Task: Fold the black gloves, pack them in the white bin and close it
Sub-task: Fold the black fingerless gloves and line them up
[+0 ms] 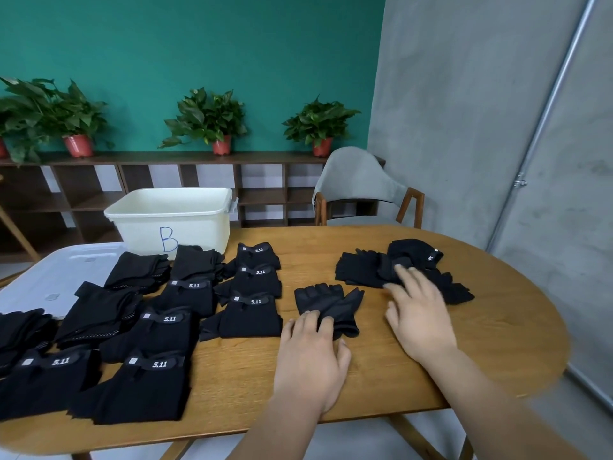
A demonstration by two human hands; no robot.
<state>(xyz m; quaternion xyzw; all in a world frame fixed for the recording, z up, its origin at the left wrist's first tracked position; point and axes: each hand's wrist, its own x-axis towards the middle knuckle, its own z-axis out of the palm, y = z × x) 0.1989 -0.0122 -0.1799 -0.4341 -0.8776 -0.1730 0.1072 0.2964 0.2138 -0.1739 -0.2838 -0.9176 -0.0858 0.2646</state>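
Note:
One black fingerless glove [326, 302] lies flat in the middle of the wooden table [497, 327]. My left hand [311, 356] rests on its cuff end with fingers spread. My right hand [419, 318] reaches, fingers straight, onto a loose pile of unfolded gloves [374, 268] at the right. Several folded black gloves [156, 327] marked 5.11 lie in rows on the left. The white bin [172, 220], marked B, stands open at the back left. Its white lid [56, 277] lies flat beside it.
A grey chair [358, 184] stands behind the table's far edge. A low shelf with potted plants [205, 121] runs along the green wall. A grey wall and a metal pole [547, 111] are on the right.

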